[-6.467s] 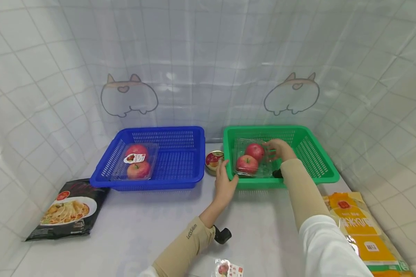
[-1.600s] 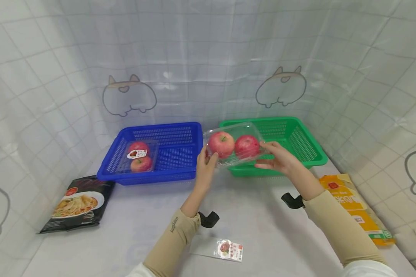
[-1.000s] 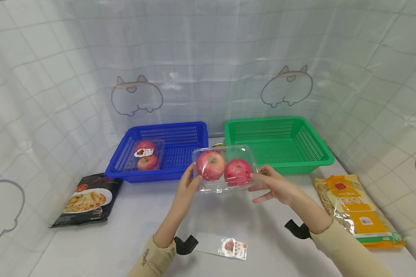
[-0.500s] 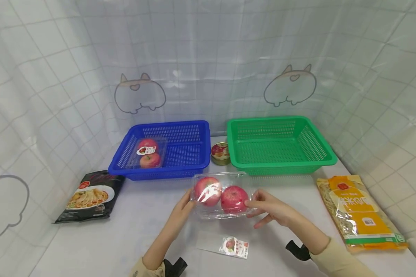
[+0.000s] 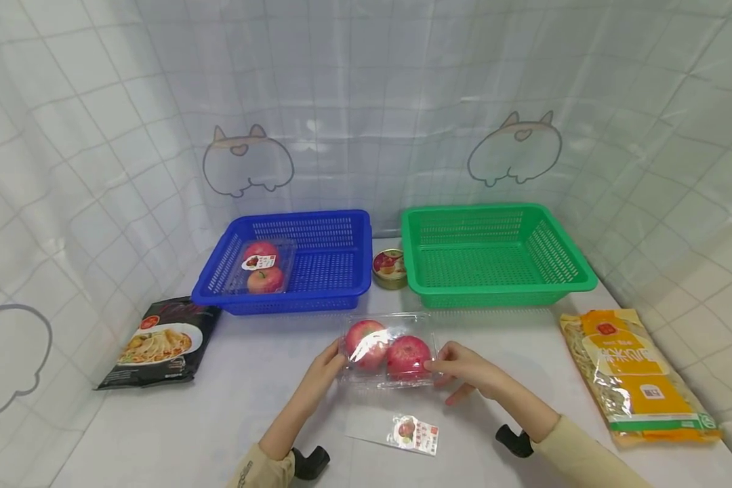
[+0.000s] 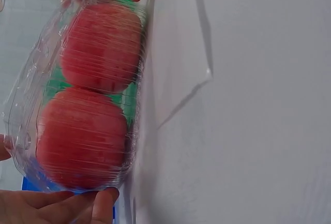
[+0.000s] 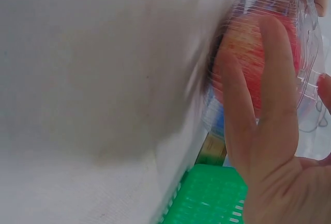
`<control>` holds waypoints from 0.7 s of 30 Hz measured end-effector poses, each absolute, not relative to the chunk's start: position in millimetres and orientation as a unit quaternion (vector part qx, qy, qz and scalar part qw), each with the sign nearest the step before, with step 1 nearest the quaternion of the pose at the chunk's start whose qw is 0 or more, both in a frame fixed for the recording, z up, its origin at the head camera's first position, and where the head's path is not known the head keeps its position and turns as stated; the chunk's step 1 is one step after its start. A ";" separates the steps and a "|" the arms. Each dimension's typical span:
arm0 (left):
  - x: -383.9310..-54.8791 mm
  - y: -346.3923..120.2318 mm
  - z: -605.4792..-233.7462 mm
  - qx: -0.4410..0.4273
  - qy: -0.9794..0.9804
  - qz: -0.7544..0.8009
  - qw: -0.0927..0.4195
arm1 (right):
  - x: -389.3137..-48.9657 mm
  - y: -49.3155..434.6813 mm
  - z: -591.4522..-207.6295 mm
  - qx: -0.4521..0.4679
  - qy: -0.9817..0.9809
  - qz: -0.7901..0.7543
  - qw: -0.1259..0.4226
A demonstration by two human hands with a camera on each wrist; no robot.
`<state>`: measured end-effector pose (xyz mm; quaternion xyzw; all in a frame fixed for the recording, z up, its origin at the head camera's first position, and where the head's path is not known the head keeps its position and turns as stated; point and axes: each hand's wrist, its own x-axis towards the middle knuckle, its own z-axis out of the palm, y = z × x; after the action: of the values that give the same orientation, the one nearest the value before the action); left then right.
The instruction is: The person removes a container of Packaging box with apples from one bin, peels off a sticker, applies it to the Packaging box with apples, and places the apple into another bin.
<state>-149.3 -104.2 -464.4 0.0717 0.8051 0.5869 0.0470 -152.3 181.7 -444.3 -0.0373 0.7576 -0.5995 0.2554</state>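
Note:
A clear plastic clamshell box (image 5: 388, 385) with two red apples (image 5: 409, 357) in it sits low over the white table, midway between both hands. My left hand (image 5: 321, 371) holds its left end, thumb on the near side. At the other end my right hand (image 5: 468, 371) grips the box, thumb on top and fingers along the side. The right wrist view shows two of these fingers (image 7: 279, 74) lying against the clear wall, an apple behind them. Just in front of the box lies a slip with a printed apple sticker (image 5: 415, 434).
A blue basket (image 5: 280, 301) at the back left holds another labelled box of apples (image 5: 264, 278). A green basket (image 5: 506, 296) stands at the back right, with a round can (image 5: 390, 268) between them. Noodle packets lie left, black (image 5: 158, 342), and right, yellow (image 5: 637, 373).
The box of apples was lifted from the green basket and brought forward and down between both hands. In the last half second it has sunk slightly and levelled out.

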 end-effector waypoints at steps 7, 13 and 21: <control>-155.4 -103.3 -466.1 0.039 0.795 0.601 0.070 | -154.6 180.8 -444.6 -0.039 0.765 -0.596 0.242; -157.4 -101.7 -463.8 0.026 0.797 0.599 0.075 | -153.6 179.8 -442.5 -0.029 0.812 -0.544 0.209; -150.5 -113.3 -456.7 0.020 0.797 0.599 0.080 | -132.8 191.9 -417.3 -0.097 0.938 -0.294 0.156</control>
<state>-150.5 -113.3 -456.7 0.0200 0.7966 0.5989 0.0798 -132.8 191.9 -417.3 -0.0968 0.9379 -0.2944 0.1559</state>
